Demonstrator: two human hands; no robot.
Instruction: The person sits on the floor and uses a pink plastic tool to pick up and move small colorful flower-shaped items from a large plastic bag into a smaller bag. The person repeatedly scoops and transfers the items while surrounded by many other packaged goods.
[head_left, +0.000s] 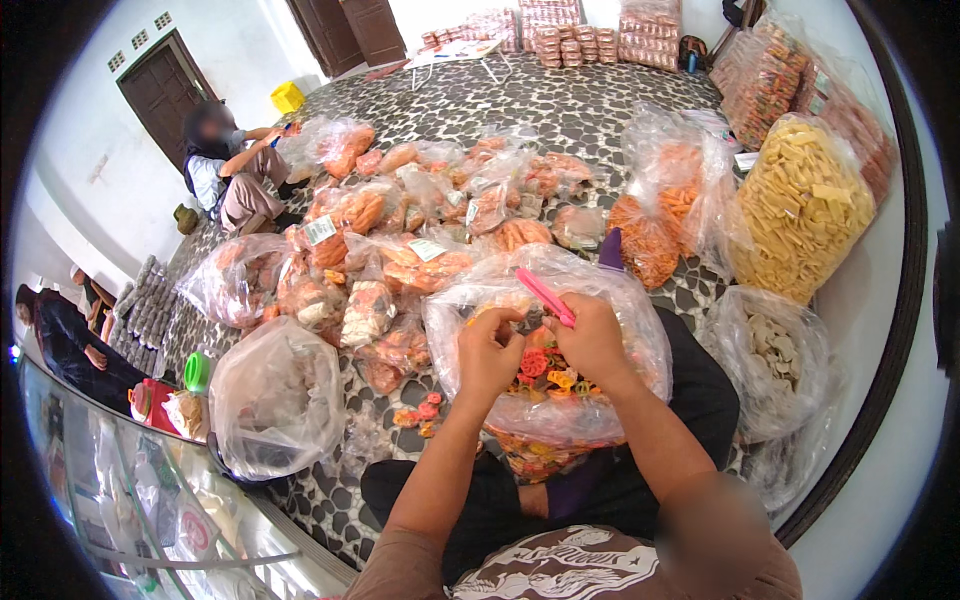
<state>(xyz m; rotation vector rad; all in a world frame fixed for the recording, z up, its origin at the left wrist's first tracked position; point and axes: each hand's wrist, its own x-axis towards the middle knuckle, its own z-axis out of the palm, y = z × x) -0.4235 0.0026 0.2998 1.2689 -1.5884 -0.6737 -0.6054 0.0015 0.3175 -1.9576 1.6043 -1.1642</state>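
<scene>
In my right hand (589, 337) is a slim pink plastic tool (546, 297), perhaps a bag clip or cutter, pointing up and left. My left hand (489, 351) is curled beside it, fingertips bent toward the thumb; whether it pinches something thin cannot be told. Both hands are over a large open clear plastic bag (652, 337) between my legs. Red, yellow and green flower-shaped crackers (559, 371) fill it. Just beyond lie many clear bags of orange snacks (427, 262), some bearing printed labels.
An open plastic-lined container (277, 405) stands left, near loose crackers (420, 415). At right are a tall bag of yellow snacks (806, 202) and a bag of pale chips (772, 352). A person (225, 165) sits at the upper left; others are at the far left. A glass case (150, 495) borders the lower left.
</scene>
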